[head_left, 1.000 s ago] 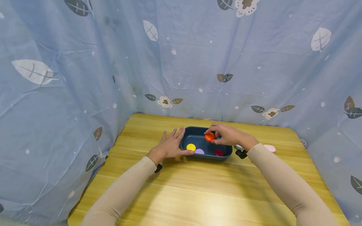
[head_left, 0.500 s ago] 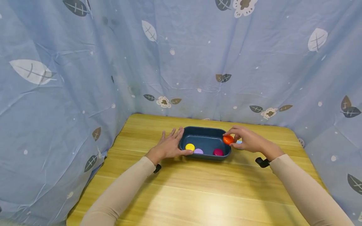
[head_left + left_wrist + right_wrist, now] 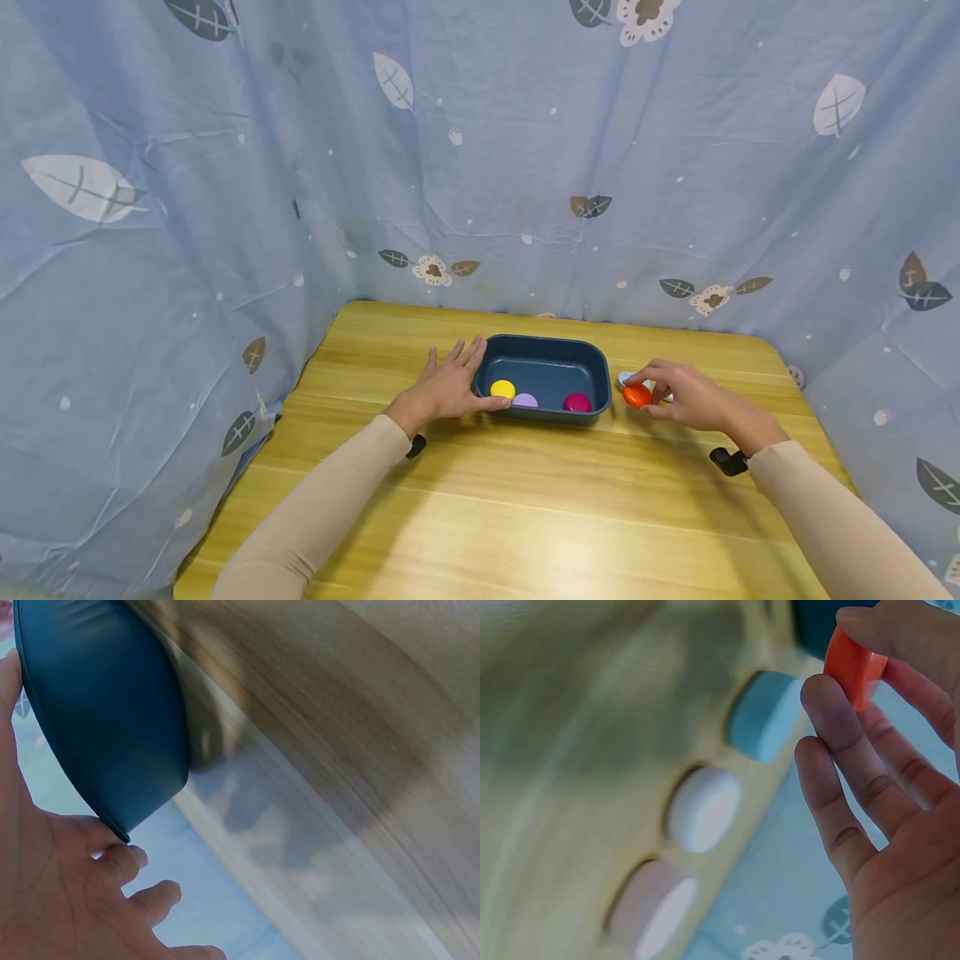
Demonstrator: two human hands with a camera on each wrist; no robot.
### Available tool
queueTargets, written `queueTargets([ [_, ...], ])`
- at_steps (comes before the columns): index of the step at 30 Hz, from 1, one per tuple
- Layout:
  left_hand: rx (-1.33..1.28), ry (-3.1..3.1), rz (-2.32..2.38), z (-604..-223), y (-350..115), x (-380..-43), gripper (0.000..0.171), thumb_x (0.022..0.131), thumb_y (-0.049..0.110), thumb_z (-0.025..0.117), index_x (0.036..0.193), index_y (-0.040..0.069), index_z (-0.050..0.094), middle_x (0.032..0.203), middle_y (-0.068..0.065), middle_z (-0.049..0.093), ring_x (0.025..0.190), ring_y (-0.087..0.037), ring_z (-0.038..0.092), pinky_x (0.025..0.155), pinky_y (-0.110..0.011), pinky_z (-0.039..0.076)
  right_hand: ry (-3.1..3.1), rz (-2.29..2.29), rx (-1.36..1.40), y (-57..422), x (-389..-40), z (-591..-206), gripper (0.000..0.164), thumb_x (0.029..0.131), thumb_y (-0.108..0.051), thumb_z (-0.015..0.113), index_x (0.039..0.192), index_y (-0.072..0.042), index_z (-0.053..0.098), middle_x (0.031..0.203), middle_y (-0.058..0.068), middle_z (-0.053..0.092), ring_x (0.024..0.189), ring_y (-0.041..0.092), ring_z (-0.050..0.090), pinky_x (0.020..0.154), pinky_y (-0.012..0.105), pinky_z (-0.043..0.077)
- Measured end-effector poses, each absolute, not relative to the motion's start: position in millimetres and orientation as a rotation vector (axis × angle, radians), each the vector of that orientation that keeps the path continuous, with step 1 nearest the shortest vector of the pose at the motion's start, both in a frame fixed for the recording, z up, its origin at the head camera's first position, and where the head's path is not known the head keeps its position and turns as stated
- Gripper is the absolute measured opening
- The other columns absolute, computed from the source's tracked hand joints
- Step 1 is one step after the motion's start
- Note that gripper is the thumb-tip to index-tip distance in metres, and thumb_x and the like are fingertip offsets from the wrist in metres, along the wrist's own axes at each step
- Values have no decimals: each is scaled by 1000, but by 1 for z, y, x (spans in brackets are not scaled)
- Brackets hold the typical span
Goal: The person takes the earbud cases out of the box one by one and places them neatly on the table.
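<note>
In the head view my left hand (image 3: 448, 389) lies with its fingers spread along the left end of a dark blue oblong pan (image 3: 604, 377). Its thumb crosses the front rim. Inside, along the front wall, are a yellow puck (image 3: 502, 389), a lilac puck (image 3: 525, 401) and a dark red puck (image 3: 577, 403). To the right of the pan, my right hand (image 3: 693, 398) pinches a glossy orange puck (image 3: 637, 395) between thumb and fingers. This orange puck (image 3: 847, 666) overlaps the pan's dark corner in the right wrist view.
A light blue puck (image 3: 765, 715), a white puck (image 3: 704, 809) and a pale pink puck (image 3: 652, 909) form a row on the wooden table (image 3: 525, 500), right of the pan. A blue patterned curtain (image 3: 510, 150) hangs round the table's back and sides.
My right hand has carried the orange puck from above the pan, over its right end, to the row of pucks on the right. My left hand has stayed at the pan.
</note>
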State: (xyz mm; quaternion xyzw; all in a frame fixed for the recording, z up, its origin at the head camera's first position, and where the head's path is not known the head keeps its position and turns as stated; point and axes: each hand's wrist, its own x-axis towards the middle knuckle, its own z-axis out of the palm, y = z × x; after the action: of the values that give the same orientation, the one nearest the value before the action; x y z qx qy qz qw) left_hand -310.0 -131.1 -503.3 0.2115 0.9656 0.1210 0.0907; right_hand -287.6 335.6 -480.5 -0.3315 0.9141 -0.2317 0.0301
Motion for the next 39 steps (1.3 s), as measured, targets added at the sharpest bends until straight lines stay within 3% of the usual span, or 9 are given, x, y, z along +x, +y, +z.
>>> queueTargets([
  [12, 633, 2875, 355, -499, -130, -310, 134, 97, 100, 57, 190, 18, 6, 200, 0, 2, 186, -38, 10, 144, -82, 2, 2825, -662, -966, 345, -288, -508, 42, 96, -13, 97, 135, -8, 84, 121, 7, 78, 84, 7, 66, 77, 27, 61],
  [23, 635, 2875, 349, -500, -129, -311, 134, 97, 100, 57, 190, 18, 6, 200, -4, 8, 186, -38, 11, 144, -83, 5, 2829, -677, -1060, 347, -284, -516, 40, 94, -13, 98, 130, -7, 83, 117, 8, 78, 82, 5, 69, 76, 27, 63],
  [28, 638, 2873, 352, -500, -130, -309, 134, 97, 100, 55, 190, 18, 7, 200, -5, 9, 186, -38, 9, 144, -82, 4, 2867, -627, -1017, 348, -280, -511, 43, 96, -20, 99, 134, -7, 84, 118, 7, 79, 83, 3, 65, 76, 26, 60],
  [35, 630, 2872, 347, -501, -130, -308, 134, 97, 101, 56, 190, 19, 7, 200, -3, 7, 187, -37, 7, 145, -81, 2, 2857, -644, -1004, 343, -282, -490, 42, 100, -10, 94, 139, -5, 82, 128, 17, 79, 89, 1, 75, 78, 33, 68],
  [39, 627, 2877, 337, -502, -131, -308, 133, 96, 101, 55, 190, 20, 7, 200, -2, 6, 187, -37, 8, 145, -81, 3, 2847, -637, -1026, 333, -289, -475, 43, 100, -9, 92, 142, -6, 82, 132, 17, 78, 88, 1, 73, 79, 36, 68],
])
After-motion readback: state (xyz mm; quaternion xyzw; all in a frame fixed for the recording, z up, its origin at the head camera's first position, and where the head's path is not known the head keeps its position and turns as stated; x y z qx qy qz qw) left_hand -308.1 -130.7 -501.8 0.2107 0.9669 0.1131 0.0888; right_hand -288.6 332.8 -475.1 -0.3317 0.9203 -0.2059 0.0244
